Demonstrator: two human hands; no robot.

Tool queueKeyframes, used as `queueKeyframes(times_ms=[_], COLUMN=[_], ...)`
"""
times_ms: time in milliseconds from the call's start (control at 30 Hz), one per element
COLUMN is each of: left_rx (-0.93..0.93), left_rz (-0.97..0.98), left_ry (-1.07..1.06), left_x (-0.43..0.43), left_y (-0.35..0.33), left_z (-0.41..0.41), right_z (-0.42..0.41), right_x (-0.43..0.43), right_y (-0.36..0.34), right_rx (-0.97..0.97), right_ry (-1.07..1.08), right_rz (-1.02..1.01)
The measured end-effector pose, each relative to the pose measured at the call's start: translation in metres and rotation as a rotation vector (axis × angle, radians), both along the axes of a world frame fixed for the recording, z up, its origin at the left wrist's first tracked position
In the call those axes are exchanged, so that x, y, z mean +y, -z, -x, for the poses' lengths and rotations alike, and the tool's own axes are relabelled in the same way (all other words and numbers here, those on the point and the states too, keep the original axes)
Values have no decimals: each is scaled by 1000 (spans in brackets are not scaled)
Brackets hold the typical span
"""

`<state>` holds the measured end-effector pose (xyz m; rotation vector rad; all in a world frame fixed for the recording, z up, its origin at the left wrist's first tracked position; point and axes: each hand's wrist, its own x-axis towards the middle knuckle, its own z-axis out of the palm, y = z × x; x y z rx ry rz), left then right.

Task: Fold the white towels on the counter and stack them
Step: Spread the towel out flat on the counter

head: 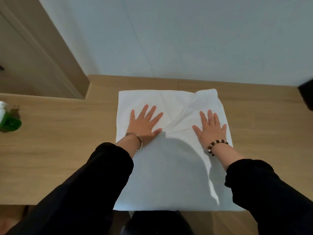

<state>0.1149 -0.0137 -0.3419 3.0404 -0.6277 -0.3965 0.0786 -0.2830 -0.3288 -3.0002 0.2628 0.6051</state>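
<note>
A white towel [169, 167] lies spread on the wooden counter [59, 150], reaching from near the wall to the counter's front edge. Creases run across its far half, and its far right corner is bunched up. My left hand [144, 123] presses flat on the towel's left part with fingers spread. Flat on the right part lies my right hand [210, 128], fingers straight. Both palms face down on the cloth, and neither hand grips it. Only this one towel is in view.
A green bottle with a white top [7, 119] stands at the counter's far left edge. A dark object [307, 95] sits at the right edge by the wall. A pale wall rises behind the counter, with a wooden door frame [55, 56] at left.
</note>
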Motion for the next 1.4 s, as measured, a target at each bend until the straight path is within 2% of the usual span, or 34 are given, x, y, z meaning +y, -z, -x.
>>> queueKeyframes(times_ms=[267,433,633,900,1067,1167,1267,1333,1400], left_rx=[-67,-10,-11,-19,-62,-77,-292,-519,-680], left_rz=[-38,-47,117,102,-12,38,291,418,435], left_ry=[-36,-147,-17,101,-37,-184,-224,-66,105], left_x=[-27,-53,-30,-18,-32,-39,-39,-37,-33], left_y=[-1,-9,-15,-23,-42,-66,-98,-116,-120], left_z=[-52,-57,-36,-40,-42,-38,-25,-7,17], right_z=[-40,-87,-90,-89,-96,-91,-79,-60,-28], right_x=[-37,-56,-53,-41,-36,-35,-45,-54,-63], right_y=[1,-16,-31,-29,-50,-79,-110,-127,-133], right_rx=[-56,31,-31,-194,-143,-257,-517,-652,-746], right_ry=[-64,-157,-345,-272,-253,-211,-157,-158,-186], right_rz=[-38,-9,178,187,251,223,134,107,79])
